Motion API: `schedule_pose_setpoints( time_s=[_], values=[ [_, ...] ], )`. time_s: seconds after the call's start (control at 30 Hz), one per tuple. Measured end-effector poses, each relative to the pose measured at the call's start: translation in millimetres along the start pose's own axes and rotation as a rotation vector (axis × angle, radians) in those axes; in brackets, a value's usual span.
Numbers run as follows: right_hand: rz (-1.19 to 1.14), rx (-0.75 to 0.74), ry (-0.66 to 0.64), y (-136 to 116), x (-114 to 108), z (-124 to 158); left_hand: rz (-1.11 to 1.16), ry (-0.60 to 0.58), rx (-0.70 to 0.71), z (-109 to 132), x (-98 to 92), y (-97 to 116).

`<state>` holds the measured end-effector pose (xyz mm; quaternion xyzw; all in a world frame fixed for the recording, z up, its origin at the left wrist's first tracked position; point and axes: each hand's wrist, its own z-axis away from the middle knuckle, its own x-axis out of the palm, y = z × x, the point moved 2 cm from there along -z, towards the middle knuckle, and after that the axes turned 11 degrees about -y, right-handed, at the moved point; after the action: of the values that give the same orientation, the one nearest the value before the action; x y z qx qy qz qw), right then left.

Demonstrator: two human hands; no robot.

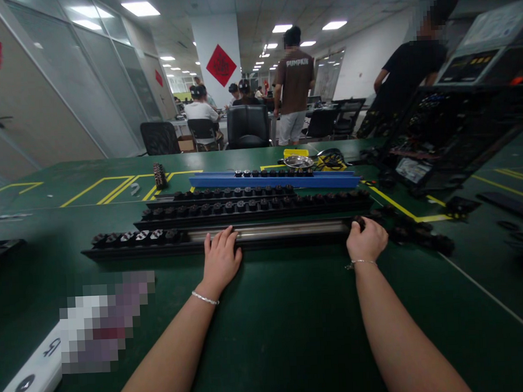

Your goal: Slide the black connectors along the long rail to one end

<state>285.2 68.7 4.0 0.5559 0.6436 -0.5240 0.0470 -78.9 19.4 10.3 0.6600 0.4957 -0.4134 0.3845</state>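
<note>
A long black channel (268,248) with a shiny metal inner strip lies across the green table in front of me. Black round parts (135,237) fill its left end in a row. My left hand (223,252) rests over the channel's near edge, fingers spread, just right of that row. At the far right end, my right hand (367,237) is closed in a pinch on a small black round part (357,221), mostly covered by the fingers. Behind lies another black channel (253,212) full of similar parts, with a shorter row (227,193) beyond it.
A blue channel (273,181) with black parts lies farther back, near a metal bowl (298,161) and yellow tray (296,153). Black parts (423,235) cluster at right, beside a dark equipment rack (432,136). A white device (35,367) lies front left. People sit and stand beyond the table.
</note>
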Motion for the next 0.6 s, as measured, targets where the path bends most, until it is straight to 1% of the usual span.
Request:
schedule_pose_setpoints(
  time_s=[0.33,0.6],
  values=[
    [-0.014,-0.020,0.050,3.5,-0.3,-1.7,-0.007,-0.007,-0.005,0.0,-0.4,0.4],
    [-0.024,0.058,0.087,6.4,-1.1,-3.3,-0.014,-0.006,-0.002,-0.3,-1.6,1.1]
  ],
)
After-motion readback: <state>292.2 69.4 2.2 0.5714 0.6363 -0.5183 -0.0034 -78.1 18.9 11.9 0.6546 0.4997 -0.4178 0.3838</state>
